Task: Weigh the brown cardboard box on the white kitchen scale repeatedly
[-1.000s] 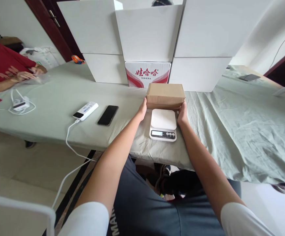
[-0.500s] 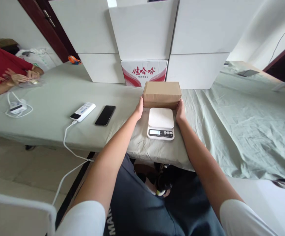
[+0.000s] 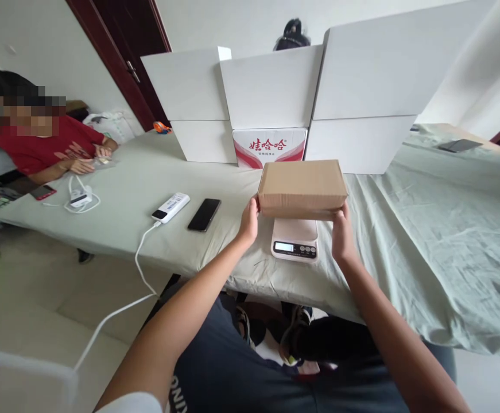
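Over the rear of the scale point(image 3: 295, 255), the box point(image 3: 303, 180) was held between the person's two hands. The left hand point(image 3: 248, 222) pressed against the left end near the lower front corner, palm inward, thumb side up. The right hand point(image 3: 343, 235) gripped the opposite end around its lower front corner, fingers pointing up and forward. The grip was wide, spanning the box's whole length; some fingertips were hidden by the box. The left forearm point(image 3: 189, 310) slanted rightward and the right forearm point(image 3: 385, 315) leftward, converging on the box. The box covered much of the platform point(image 3: 296, 229); whether it touched, the view did not tell. Left of the hands, a phone point(image 3: 204, 214) lay on the cloth point(image 3: 404, 258), near a power bank point(image 3: 171, 207). White cartons point(image 3: 271, 86) stood beyond.
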Available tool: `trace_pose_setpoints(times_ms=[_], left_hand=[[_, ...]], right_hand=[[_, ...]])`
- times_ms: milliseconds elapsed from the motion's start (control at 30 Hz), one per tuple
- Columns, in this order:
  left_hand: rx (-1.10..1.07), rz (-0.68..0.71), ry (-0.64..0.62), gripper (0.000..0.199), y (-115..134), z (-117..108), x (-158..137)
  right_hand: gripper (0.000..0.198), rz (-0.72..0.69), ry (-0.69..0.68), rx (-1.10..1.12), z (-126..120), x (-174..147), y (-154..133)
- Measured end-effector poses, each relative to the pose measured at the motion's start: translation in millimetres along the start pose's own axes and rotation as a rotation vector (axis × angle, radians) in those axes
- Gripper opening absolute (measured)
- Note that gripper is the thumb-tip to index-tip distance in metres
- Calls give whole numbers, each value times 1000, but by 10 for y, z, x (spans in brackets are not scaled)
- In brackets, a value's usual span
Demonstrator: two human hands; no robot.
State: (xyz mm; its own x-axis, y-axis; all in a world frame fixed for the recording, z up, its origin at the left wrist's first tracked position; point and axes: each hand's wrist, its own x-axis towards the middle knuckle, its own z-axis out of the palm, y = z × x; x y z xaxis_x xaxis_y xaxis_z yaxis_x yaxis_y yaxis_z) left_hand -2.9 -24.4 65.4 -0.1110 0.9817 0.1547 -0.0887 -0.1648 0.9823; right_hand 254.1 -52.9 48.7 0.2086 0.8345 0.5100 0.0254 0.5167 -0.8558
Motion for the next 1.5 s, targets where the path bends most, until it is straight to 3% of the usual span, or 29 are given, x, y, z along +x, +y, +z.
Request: trace_pose_setpoints(times_ms=[133, 233, 400, 700, 1000, 1500], left_hand=[[-3, -1, -12, 86, -135, -6, -423], [18, 12, -39, 93, -151, -4, -526], [45, 5, -61, 97, -117, -61, -556], [60, -35, -263, 98, -155, -284, -605], [7, -40, -244, 93, -180, -123, -501], [3, -51, -260, 95, -140, -120, -485]], right_hand=[[72, 37, 49, -22, -117, -400, -123], [70, 41, 75, -35, -125, -521, -152], [63, 59, 126, -68, -105, -575, -148], [58, 69, 129, -78, -135, -612, 2], [53, 57, 169, -119, -116, -560, -77], [47, 67, 197, -59, -147, -524, 16]])
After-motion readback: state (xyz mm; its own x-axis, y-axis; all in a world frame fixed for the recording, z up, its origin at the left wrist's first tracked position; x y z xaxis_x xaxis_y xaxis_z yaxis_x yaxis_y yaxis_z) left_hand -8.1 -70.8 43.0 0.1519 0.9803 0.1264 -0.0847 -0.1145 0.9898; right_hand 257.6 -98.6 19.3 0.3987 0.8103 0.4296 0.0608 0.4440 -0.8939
